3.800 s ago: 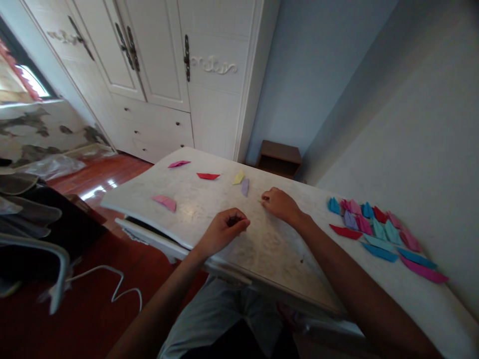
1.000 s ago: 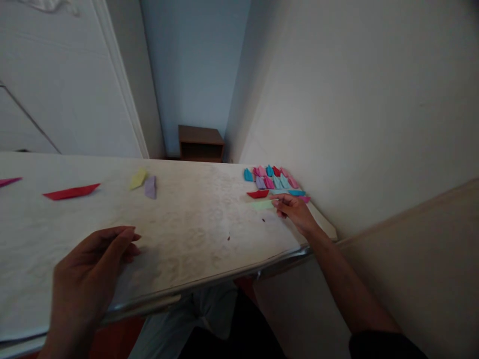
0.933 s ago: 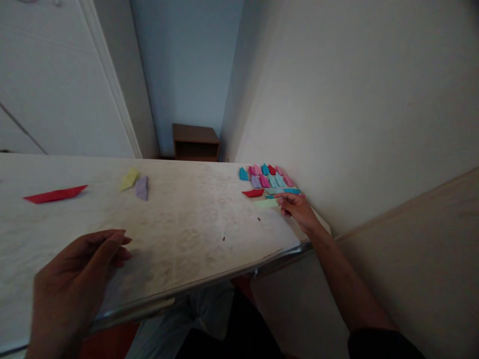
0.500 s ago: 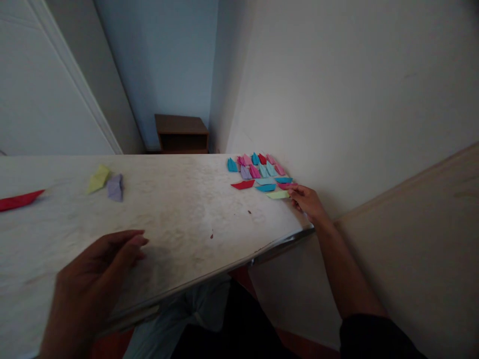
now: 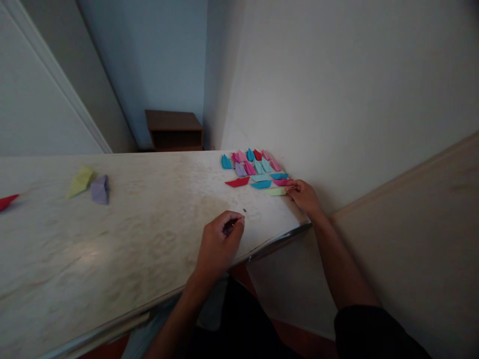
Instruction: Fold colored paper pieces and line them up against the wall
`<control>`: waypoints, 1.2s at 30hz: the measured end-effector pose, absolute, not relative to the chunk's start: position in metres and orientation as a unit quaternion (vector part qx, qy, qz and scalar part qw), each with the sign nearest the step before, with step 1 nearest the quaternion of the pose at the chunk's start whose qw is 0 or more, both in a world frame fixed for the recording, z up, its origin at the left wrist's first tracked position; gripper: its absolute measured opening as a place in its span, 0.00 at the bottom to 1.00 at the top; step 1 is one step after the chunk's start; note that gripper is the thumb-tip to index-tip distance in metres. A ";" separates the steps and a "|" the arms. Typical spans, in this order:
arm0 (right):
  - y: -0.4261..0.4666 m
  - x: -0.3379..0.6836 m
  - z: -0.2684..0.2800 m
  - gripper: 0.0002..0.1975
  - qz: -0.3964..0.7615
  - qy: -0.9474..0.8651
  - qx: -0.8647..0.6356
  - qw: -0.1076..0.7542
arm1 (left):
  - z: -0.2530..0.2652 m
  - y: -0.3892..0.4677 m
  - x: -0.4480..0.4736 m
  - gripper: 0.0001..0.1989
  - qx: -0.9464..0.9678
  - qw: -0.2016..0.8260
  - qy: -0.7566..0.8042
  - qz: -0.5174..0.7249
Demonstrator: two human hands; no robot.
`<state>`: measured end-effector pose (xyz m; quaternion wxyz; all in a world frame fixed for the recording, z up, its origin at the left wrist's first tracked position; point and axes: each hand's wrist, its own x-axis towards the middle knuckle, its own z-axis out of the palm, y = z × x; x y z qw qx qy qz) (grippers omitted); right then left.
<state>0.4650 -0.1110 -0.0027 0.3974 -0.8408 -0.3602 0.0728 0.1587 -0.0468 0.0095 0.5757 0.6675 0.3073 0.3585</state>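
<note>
My right hand (image 5: 304,197) is at the table's right end, its thumb and fingertips closed on the right tip of a pale green folded paper boat (image 5: 276,191). A magenta paper boat (image 5: 281,182) lies just behind, close to those fingers. Blue boats (image 5: 261,184) and a red boat (image 5: 237,183) lie to the left in the same group. Over the table near its front edge is my left hand (image 5: 221,240), fingers curled and thumb near the index finger; nothing shows in it.
Behind the boats stand several folded paper pieces (image 5: 249,168) in pink, blue, red and lilac, near the wall (image 5: 337,99). A yellow piece (image 5: 80,181) and a lilac one (image 5: 100,190) lie left, with a red boat (image 5: 7,201) at the edge. A brown cabinet (image 5: 174,120) stands beyond the table.
My left hand has moved right across the table, its fingers curling closer together. My right hand stays at the pale green boat. The view has shifted slightly to the right.
</note>
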 end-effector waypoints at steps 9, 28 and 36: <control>-0.121 0.440 0.001 0.18 -0.096 -0.527 -0.800 0.271 | 0.001 -0.058 0.176 0.07 0.714 0.532 0.292 0.349; -0.132 0.446 -0.011 0.20 -0.093 -0.561 -0.800 0.191 | -0.003 -0.062 0.173 0.09 0.811 0.414 0.268 0.315; -0.130 0.438 -0.009 0.20 -0.106 -0.573 -0.776 0.243 | -0.002 -0.064 0.170 0.08 0.802 0.429 0.265 0.321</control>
